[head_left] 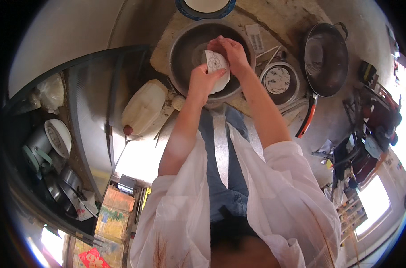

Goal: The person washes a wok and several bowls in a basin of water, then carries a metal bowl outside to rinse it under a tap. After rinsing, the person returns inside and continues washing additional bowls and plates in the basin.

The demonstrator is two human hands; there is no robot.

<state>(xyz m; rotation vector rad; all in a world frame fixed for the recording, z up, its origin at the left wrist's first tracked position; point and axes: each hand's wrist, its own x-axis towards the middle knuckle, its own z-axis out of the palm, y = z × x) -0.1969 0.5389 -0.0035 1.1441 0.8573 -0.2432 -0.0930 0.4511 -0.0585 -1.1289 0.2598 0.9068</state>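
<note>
A white bowl with a grey flower drawn on its outside is tilted on its side over a wide metal basin. My left hand grips its near left side, the thumb lying across the outer wall. At the bowl's far right edge is my right hand, its fingers bent around the rim and partly hidden. Dull, greyish water seems to be in the basin below.
Right of the basin sit a small pot with a patterned white dish and a dark frying pan. A blue-rimmed basin stands beyond. A plastic jug lies left, near a cabinet shelf holding pots and a bowl.
</note>
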